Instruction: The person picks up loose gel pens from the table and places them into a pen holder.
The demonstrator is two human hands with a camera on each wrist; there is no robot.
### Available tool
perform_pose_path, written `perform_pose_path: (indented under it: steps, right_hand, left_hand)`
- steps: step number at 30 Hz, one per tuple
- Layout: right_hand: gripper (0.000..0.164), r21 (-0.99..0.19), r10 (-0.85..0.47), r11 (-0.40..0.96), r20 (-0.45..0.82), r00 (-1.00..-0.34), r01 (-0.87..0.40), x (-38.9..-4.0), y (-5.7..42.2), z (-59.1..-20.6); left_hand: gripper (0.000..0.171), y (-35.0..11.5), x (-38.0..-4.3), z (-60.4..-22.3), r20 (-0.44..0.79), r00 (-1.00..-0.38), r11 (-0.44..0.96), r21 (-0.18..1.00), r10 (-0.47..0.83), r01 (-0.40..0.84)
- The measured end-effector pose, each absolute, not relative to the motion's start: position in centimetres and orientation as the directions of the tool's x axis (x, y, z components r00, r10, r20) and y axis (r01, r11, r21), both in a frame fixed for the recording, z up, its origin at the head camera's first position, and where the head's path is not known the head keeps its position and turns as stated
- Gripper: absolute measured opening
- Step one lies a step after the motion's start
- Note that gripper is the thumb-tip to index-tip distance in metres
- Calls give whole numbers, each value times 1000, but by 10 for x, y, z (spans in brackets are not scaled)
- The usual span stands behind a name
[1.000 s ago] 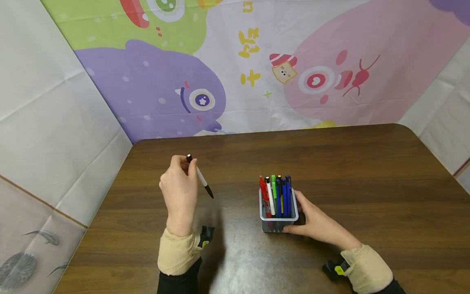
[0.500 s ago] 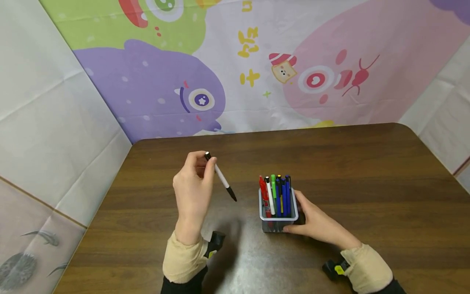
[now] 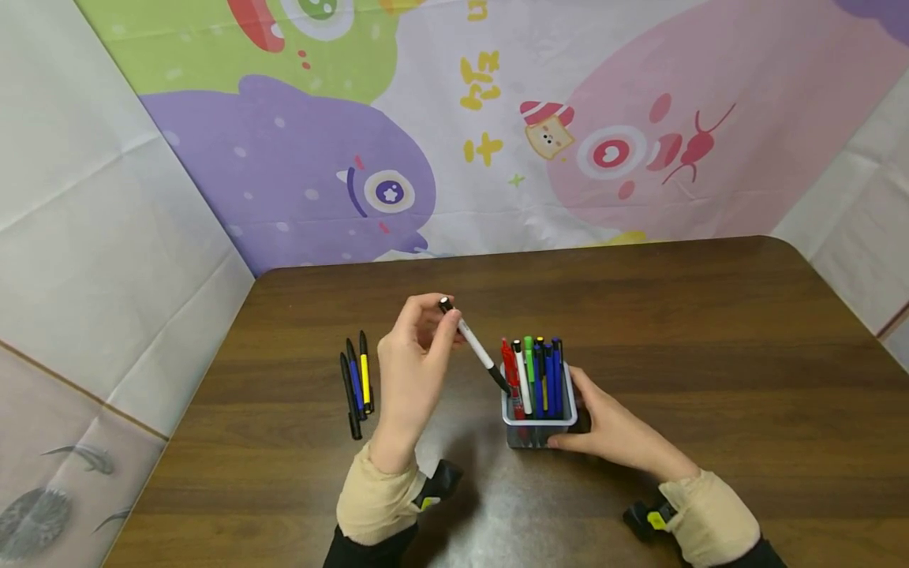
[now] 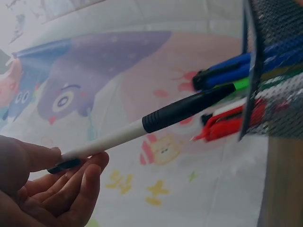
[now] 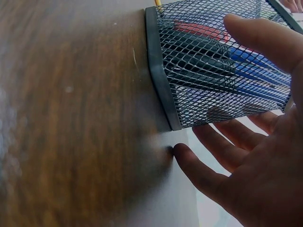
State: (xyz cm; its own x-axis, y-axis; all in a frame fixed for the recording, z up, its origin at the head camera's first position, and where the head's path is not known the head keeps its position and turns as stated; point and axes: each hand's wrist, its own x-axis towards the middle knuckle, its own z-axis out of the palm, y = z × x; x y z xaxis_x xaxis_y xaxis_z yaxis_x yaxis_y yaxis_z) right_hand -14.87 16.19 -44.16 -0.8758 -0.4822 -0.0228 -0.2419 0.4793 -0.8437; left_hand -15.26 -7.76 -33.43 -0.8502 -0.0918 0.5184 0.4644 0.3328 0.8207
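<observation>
My left hand (image 3: 412, 363) pinches a white pen (image 3: 477, 343) with black ends near its upper end, between thumb and fingers. The pen slants down to the right, its black lower tip at the left rim of a mesh pen holder (image 3: 540, 424). Whether the tip touches the rim or another pen cannot be told. Red, white, green, blue and other pens stand in the holder, seen sideways in the left wrist view as a blue pen (image 4: 227, 68) and a red pen (image 4: 227, 125). My right hand (image 3: 611, 426) grips the holder from the right, thumb and fingers against its mesh (image 5: 199, 101).
Left of my left hand, a black pen (image 3: 350, 394), a blue pen (image 3: 356, 379) and a yellow-and-black pen (image 3: 365, 369) lie side by side on the brown wooden table (image 3: 675, 315). A cartoon-printed cloth (image 3: 454, 197) hangs behind the table's far edge.
My left hand has carried the white pen rightward to the holder's rim. Three pens on the table, formerly hidden behind that hand, now show. The right hand and the holder have stayed put.
</observation>
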Motion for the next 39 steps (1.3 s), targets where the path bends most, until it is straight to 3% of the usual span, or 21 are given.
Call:
perform_pose_path:
  steps: [7,20,29,39]
  right_hand:
    - [92,-842,-482,477,-12,-876,-251,-149,163,-442]
    - [91,-864,-495,441,-10,-869,-242,-149,164,-444]
    - [92,-866,-496,441,-17,-868,-236,-149,164,-444]
    - [91,-862,-495,445,-11,-869,-243,-149,164,-443]
  left_hand:
    - [21,-62,-155,-345,475,-880,418,794,23,440]
    - [16,-52,-158,-360,414,-894,671,617,168,412]
    - [12,-47,-160,-369,369,-913,743,560,172,366]
    - [12,-45,-160,-370,351,-923,733,585,159,348]
